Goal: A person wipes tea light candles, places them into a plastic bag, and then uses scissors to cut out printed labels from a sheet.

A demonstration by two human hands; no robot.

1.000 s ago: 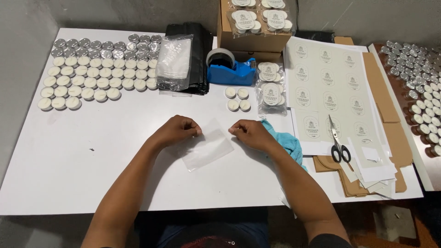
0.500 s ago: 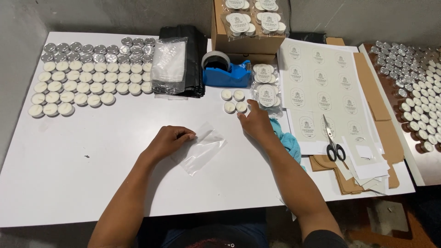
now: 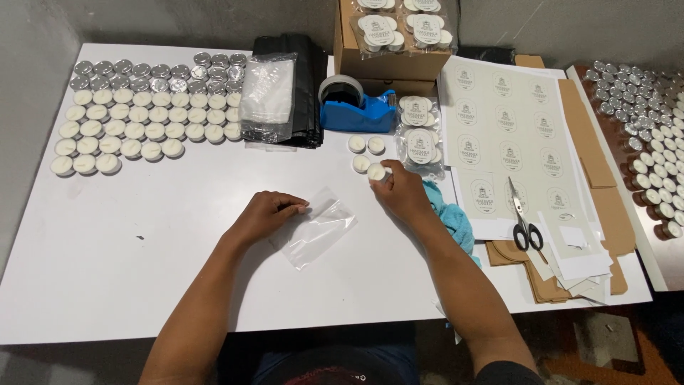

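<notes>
A small clear plastic bag (image 3: 318,226) lies flat on the white table (image 3: 142,242). My left hand (image 3: 267,213) rests on its left edge, fingers pinching the opening. My right hand (image 3: 400,190) has reached up and right and grips one white tealight candle (image 3: 377,171) with its fingertips. That candle belongs to a small loose group: two more tealights (image 3: 365,144) sit just above and one (image 3: 360,163) to the left.
Rows of white tealights (image 3: 128,128) fill the far left. Behind sit a stack of clear bags (image 3: 267,100) on black ones, a blue tape dispenser (image 3: 353,110), a cardboard box (image 3: 392,43), packed candle bags (image 3: 420,135), label sheets (image 3: 506,135), scissors (image 3: 524,221), a blue cloth (image 3: 449,214).
My right hand left the clear bag and moved up and right to the loose tealights, closing on one. My left hand stayed on the bag.
</notes>
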